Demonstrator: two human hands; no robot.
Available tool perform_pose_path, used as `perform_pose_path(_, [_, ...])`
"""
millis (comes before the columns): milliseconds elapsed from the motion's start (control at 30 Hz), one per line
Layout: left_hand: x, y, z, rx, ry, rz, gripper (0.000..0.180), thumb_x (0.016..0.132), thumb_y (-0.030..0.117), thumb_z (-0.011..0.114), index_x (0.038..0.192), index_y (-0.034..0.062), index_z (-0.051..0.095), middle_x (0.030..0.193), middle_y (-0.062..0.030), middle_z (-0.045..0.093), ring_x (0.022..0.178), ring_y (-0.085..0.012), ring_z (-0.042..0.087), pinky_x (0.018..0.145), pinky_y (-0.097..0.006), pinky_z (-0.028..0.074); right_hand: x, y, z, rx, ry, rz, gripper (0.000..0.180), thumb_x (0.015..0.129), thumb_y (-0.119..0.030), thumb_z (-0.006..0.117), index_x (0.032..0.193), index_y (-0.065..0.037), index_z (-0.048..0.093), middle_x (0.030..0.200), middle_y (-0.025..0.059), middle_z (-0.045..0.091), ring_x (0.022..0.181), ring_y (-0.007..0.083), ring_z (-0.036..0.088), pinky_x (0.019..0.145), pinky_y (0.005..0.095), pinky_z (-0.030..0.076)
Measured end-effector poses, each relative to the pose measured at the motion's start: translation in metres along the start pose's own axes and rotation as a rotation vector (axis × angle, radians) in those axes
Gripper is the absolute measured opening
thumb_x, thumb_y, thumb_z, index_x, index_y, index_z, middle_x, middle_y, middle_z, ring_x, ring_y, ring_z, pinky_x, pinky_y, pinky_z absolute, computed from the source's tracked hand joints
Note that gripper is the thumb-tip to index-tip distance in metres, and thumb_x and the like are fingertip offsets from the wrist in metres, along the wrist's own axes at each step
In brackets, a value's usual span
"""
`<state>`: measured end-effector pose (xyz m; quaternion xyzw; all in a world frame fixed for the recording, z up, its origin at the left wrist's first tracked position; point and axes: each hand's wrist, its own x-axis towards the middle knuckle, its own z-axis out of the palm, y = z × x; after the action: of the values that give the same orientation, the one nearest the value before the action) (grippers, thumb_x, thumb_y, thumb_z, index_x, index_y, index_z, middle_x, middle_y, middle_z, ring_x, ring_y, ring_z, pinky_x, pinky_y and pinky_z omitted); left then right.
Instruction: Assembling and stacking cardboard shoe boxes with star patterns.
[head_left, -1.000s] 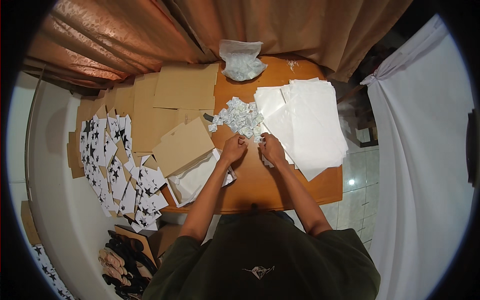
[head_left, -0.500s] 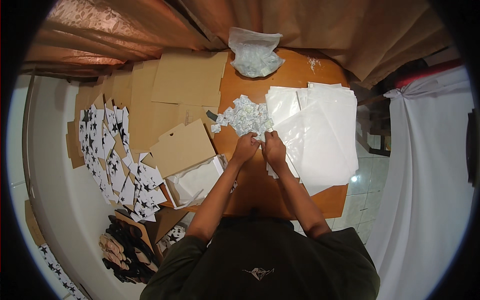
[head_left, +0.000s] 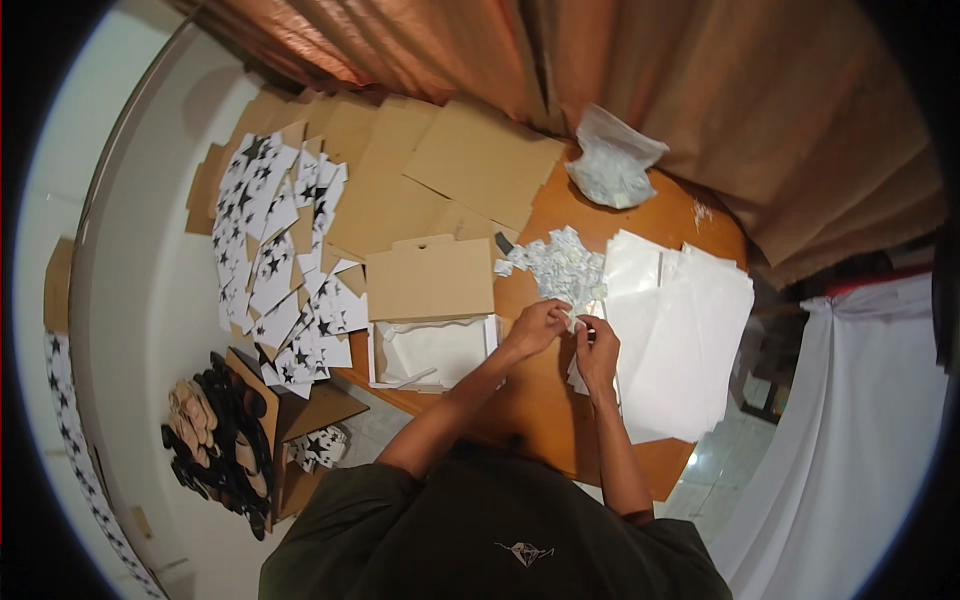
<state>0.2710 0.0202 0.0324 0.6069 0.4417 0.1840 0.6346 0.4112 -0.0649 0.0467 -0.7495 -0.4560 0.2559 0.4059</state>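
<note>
My left hand (head_left: 537, 328) and my right hand (head_left: 597, 347) meet over the wooden table (head_left: 545, 400), both pinching a small white paper piece (head_left: 578, 319) between the fingertips. Just beyond them lies a heap of small printed paper pieces (head_left: 560, 265). A stack of clear plastic sleeves (head_left: 680, 335) lies under and to the right of my right hand. An open white box (head_left: 432, 352) sits left of my left forearm, its brown cardboard lid (head_left: 430, 278) lying above it.
A plastic bag of small pieces (head_left: 612, 165) rests at the table's far edge by the brown curtain (head_left: 600, 70). Flat brown cardboard sheets (head_left: 440, 170) and star-printed white box blanks (head_left: 275, 260) spread left. Sandals (head_left: 215, 440) lie on the floor. A white cloth (head_left: 850, 440) hangs right.
The view has swung, so the table sits more to the right. Both hands stay together at the heap's near edge, still working a small piece.
</note>
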Motion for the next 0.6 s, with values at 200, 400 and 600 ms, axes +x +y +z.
perform_pose_path(200, [-0.066,0.021,-0.028,-0.174,0.088,-0.029,0.021,0.097,0.008,0.068,0.115,-0.0001,0.063,0.086,-0.0029,0.068,0.073,-0.0071,0.065,0.059,-0.021,0.048,-0.019,-0.052,0.002,0.425,-0.323,0.104,0.019,0.097,-0.006,0.064,0.113,0.003,0.070,0.094,0.0116,0.070,0.075,0.0159,0.071,0.064,0.0274,0.056])
perform_pose_path(400, [-0.128,0.024,-0.072,-0.232,0.235,-0.017,0.018,0.098,0.008,0.067,0.112,-0.0013,0.061,0.087,-0.0059,0.069,0.080,-0.0121,0.072,0.069,-0.024,0.057,-0.042,-0.080,0.041,0.487,-0.445,0.033,0.023,0.098,-0.006,0.063,0.119,0.002,0.062,0.093,0.0077,0.061,0.077,0.0175,0.073,0.067,0.0270,0.058])
perform_pose_path(600, [-0.164,-0.006,-0.121,-0.174,0.319,-0.008,0.014,0.097,0.010,0.068,0.106,0.0001,0.063,0.086,-0.0057,0.068,0.078,-0.0107,0.069,0.064,-0.024,0.058,-0.067,-0.108,0.090,0.492,-0.527,0.079,0.018,0.098,-0.007,0.064,0.113,0.002,0.062,0.094,0.0081,0.061,0.077,0.0194,0.073,0.066,0.0277,0.061])
